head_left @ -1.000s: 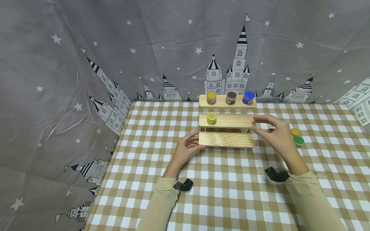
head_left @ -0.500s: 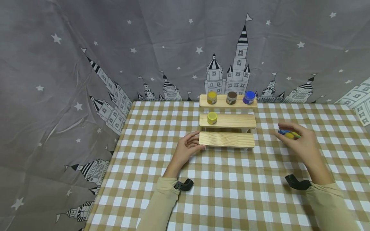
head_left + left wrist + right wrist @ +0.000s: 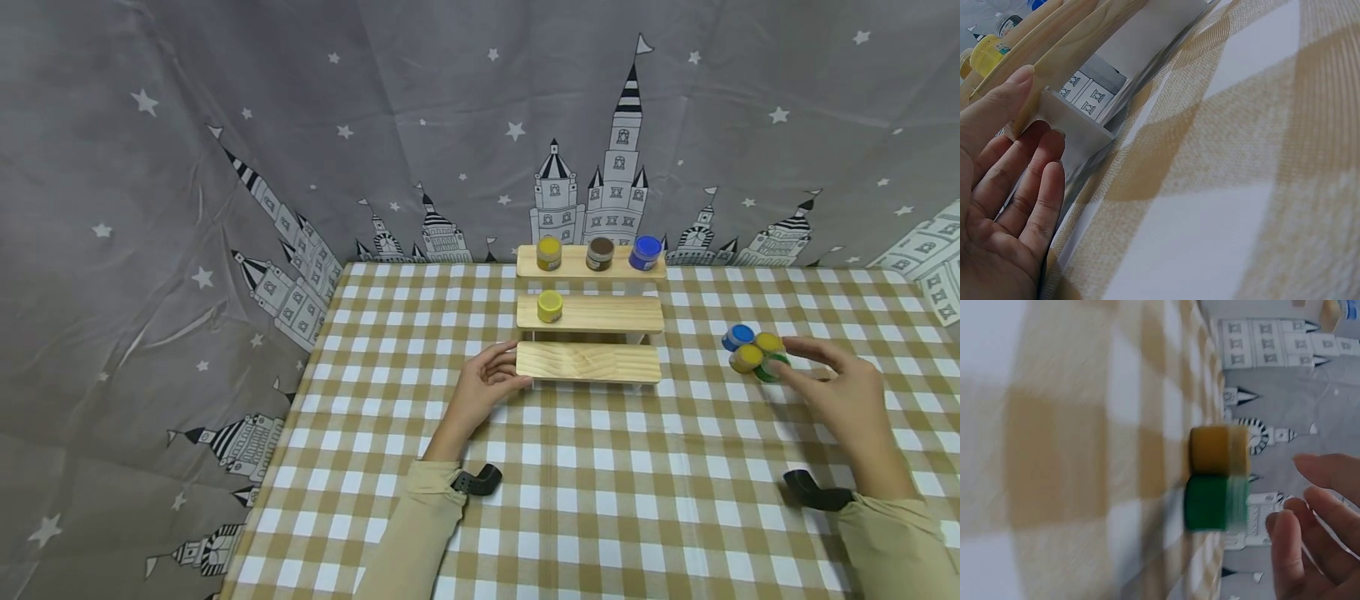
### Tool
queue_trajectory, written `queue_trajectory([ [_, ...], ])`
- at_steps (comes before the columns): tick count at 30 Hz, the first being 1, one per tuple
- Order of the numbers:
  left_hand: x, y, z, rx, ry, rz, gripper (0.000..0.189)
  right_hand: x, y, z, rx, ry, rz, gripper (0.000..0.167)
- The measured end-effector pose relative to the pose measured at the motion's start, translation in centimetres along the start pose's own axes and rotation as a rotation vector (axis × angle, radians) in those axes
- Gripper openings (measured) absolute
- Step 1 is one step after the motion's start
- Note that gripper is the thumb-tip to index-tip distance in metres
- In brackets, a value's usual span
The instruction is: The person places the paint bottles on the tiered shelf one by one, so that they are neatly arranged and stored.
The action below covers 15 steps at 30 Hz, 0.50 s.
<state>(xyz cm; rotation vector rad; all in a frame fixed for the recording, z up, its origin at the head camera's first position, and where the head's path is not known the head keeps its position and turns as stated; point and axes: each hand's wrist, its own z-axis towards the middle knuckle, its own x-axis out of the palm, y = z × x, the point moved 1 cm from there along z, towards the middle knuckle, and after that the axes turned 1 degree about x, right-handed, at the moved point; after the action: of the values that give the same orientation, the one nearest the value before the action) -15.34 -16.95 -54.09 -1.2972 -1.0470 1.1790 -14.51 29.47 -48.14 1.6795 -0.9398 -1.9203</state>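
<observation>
My left hand holds the left end of a three-step wooden display rack at its lowest step. In the left wrist view the thumb lies along the plank's edge, with the other fingers beneath it. On the right, my right hand hovers with thumb and fingers spread beside a small green paint jar. The right wrist view shows a gap between those fingertips and the green jar. Clustered with it are a blue jar and two yellow jars, one nearer and one farther.
Yellow, brown and blue jars line the rack's top step. Another yellow jar stands at the left of the middle step. Beneath everything is a checked tablecloth; a grey castle-print curtain hangs behind.
My right hand has left the right end of the rack's middle step and moved right to the jar cluster, uncovering the blue and nearer yellow jars. My left hand has stayed at the rack.
</observation>
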Motion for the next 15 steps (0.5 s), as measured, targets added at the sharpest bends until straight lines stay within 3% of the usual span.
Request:
queue_trajectory([
  [8,0.1,-0.1,0.0,-0.005,-0.003,0.005,0.066,0.2,-1.9,0.6,0.074,0.111,-0.046,0.066],
  [15,0.0,0.0,0.0,-0.004,-0.003,-0.001,0.066,0.6,-3.0,0.8,0.066,0.114,0.037,0.067],
])
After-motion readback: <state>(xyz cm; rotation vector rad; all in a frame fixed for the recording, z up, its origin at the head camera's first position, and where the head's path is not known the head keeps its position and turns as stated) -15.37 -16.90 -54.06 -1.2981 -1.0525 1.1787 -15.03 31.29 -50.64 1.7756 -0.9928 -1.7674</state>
